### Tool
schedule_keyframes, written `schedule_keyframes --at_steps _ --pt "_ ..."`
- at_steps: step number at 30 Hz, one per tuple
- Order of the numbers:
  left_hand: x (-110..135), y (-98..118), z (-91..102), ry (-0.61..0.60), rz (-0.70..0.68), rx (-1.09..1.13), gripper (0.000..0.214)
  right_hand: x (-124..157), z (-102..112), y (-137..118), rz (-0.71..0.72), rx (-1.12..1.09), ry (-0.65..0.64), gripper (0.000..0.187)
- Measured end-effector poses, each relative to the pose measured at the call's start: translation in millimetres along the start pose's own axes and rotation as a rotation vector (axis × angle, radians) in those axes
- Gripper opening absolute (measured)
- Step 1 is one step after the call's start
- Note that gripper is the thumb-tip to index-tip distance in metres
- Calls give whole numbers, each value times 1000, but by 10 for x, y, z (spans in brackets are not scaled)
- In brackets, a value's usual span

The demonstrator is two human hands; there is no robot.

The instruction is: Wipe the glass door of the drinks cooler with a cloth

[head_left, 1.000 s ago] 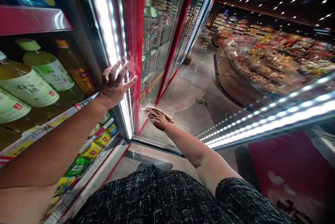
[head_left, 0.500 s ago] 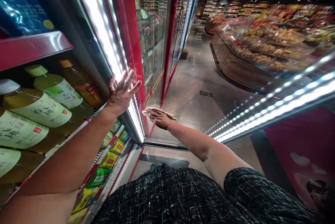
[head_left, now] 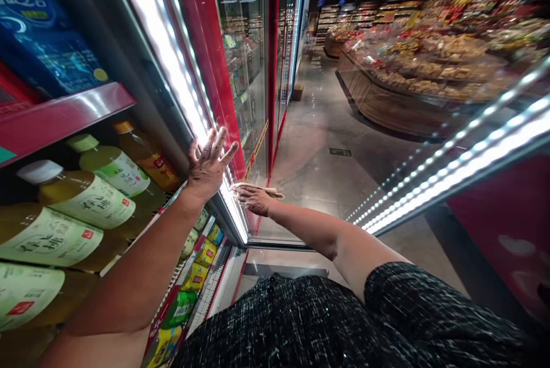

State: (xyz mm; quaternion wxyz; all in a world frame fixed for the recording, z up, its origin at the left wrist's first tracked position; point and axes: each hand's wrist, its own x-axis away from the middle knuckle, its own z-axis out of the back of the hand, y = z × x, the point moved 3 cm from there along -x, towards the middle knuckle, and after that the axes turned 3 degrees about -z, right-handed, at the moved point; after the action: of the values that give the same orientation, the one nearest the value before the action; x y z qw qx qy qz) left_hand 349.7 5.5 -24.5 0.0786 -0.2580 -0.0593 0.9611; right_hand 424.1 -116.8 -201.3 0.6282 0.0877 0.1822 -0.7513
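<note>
My left hand (head_left: 209, 166) is open, its fingers spread flat against the lit frame (head_left: 172, 70) of the fridge beside the shelves. My right hand (head_left: 253, 198) presses a light cloth (head_left: 258, 188) against the lower part of the red-edged glass door (head_left: 244, 81), fingers laid over the cloth. Both arms reach forward from my dark speckled top.
Bottles with green and white labels (head_left: 86, 202) lie on the fridge shelf at left, small packs (head_left: 193, 276) on a lower shelf. An open fridge door with a light strip (head_left: 451, 173) stands at right. A shop aisle and a curved food counter (head_left: 387, 98) lie ahead.
The view has tilted up and shifted. Both hands stay on the fridge frame and door, now closer together; the right hand with the cloth has moved slightly left toward the frame.
</note>
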Motion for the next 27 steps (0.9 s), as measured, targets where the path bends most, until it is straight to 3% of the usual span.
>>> schedule_keyframes --at_steps 5,12,18,24,27 --pt "2 10 28 -7 5 25 71 -195 340 -33 22 83 54 41" --pt "30 -3 9 9 -9 29 69 -78 342 -105 6 170 -34 42" --pt "64 24 -6 32 -24 0 69 -78 701 -108 -20 236 92 45" --pt "85 53 0 33 -11 3 70 271 510 -83 -21 249 20 44" --pt "99 67 -12 42 -17 -28 74 400 643 -50 -25 240 49 45"
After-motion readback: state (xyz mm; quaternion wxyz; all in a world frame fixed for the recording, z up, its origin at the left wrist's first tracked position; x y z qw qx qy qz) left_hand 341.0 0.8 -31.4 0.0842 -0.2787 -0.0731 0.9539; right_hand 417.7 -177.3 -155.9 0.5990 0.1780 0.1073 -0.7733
